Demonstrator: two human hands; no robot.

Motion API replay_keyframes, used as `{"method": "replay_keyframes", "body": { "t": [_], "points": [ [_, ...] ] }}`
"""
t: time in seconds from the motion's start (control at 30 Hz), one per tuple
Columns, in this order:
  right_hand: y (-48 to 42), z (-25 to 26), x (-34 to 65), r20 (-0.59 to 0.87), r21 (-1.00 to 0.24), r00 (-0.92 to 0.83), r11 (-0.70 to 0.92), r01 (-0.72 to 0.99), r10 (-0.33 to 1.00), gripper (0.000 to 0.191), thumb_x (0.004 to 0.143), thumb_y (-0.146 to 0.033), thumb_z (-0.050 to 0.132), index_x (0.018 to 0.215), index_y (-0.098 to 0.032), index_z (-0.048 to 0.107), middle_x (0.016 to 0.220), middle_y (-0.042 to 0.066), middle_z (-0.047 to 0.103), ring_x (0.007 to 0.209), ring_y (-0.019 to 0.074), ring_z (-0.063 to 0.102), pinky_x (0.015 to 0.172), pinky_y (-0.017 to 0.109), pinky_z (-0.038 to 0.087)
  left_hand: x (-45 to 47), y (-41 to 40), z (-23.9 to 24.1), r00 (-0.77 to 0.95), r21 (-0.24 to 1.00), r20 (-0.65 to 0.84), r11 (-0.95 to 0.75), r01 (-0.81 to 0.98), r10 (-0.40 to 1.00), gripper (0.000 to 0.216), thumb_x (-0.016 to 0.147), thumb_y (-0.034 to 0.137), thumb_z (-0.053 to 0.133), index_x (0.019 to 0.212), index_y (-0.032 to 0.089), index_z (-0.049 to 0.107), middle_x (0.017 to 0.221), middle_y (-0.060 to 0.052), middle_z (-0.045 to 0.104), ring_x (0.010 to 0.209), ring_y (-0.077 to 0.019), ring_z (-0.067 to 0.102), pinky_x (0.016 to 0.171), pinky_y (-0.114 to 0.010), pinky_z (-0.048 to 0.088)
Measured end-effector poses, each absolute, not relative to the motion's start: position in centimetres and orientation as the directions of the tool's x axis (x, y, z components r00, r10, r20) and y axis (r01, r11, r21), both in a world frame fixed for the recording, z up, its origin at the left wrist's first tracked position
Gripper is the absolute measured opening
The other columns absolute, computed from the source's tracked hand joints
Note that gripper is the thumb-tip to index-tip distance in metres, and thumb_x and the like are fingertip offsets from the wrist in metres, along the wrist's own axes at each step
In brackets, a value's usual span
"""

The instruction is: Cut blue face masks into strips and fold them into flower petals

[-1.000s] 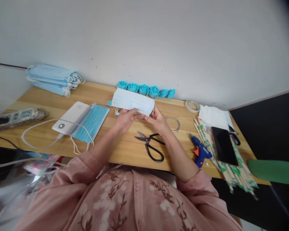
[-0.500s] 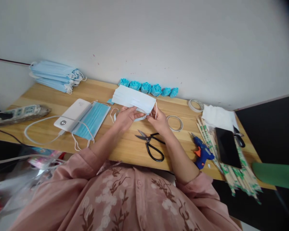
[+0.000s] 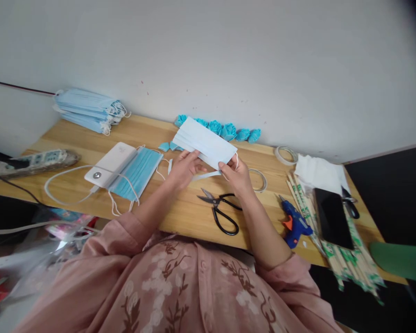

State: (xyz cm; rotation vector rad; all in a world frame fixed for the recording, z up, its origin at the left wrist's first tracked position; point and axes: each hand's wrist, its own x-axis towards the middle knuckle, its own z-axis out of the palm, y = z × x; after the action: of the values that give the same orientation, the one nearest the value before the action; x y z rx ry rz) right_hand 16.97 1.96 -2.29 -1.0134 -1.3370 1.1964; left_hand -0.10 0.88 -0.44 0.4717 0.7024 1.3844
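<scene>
Fingers [image 3: 195,155] on a pale mask [image 3: 206,141], up above the counter [image 3: 185,217]

Right hand [image 3: 239,175] has one corner pinched. Left hand [image 3: 183,170] is at the lower edge, but honestly can't tell if it's gripping. Black-handled scissors [image 3: 215,202] lie nearby.

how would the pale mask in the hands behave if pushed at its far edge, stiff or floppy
Probably light and bendy: the mask looks like a thin, pleated sheet. It may resist slightly before folding, since it reaches out beyond the right hand with little visible sag. The pleats might spread if pressed, as they look like loose folds.
</scene>
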Motion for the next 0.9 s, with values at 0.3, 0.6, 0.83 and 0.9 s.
{"method": "replay_keyframes", "body": {
  "t": [0.3, 0.6, 0.83, 0.9],
  "points": [
    [1.9, -2.4, 17.0, 0.189, -0.982, -0.138, 0.186, -0.034, 0.972, 0.051, 0.077, -0.039, 0.073, 0.123, -0.019, 0.061, 0.129, 0.010, 0.072, 0.119, 0.0246, 0.067, 0.105, 0.039, 0.052, -0.4, 0.9, -0.3, 0.083, 0.692, -0.115, 0.140, -0.708, 0.990, 0.023, 0.083, 0.033, 0.072, 0.094, 0.013, 0.065, 0.088, -0.006, 0.075, 0.061, -0.0130, 0.064, 0.046, -0.024, 0.047],
    [2.0, -3.2, 17.2, 0.205, -0.975, -0.203, 0.218, 0.048, 0.958, 0.043, 0.082, -0.041, 0.071, 0.118, -0.020, 0.062, 0.114, 0.008, 0.075, 0.104, 0.0226, 0.069, 0.093, 0.036, 0.055, 0.2, 0.6, -0.9, -0.008, 0.733, -0.164, 0.116, -0.671, 0.986, 0.027, 0.072, 0.026, 0.084, 0.091, 0.014, 0.069, 0.083, -0.003, 0.075, 0.069, -0.0151, 0.066, 0.047, -0.024, 0.047],
    [1.8, -2.8, 17.0, 0.174, -0.983, -0.198, 0.182, 0.020, 0.965, 0.050, 0.080, -0.045, 0.075, 0.121, -0.021, 0.062, 0.114, 0.007, 0.074, 0.102, 0.0230, 0.069, 0.090, 0.037, 0.057, 0.2, 0.7, -1.0, 0.030, 0.752, -0.200, 0.173, -0.637, 0.979, 0.021, 0.076, 0.020, 0.081, 0.092, 0.012, 0.071, 0.086, -0.004, 0.075, 0.069, -0.0151, 0.067, 0.046, -0.024, 0.050],
    [1.8, -2.6, 17.0, 0.163, -0.985, -0.189, 0.170, 0.019, 0.968, 0.058, 0.079, -0.048, 0.077, 0.128, -0.021, 0.060, 0.103, 0.006, 0.074, 0.094, 0.0218, 0.069, 0.086, 0.036, 0.058, 0.2, 0.8, -1.0, -0.005, 0.740, -0.209, 0.155, -0.654, 0.978, 0.020, 0.079, 0.020, 0.079, 0.094, 0.012, 0.070, 0.087, -0.004, 0.075, 0.069, -0.0145, 0.068, 0.049, -0.024, 0.052]
  ]
}}
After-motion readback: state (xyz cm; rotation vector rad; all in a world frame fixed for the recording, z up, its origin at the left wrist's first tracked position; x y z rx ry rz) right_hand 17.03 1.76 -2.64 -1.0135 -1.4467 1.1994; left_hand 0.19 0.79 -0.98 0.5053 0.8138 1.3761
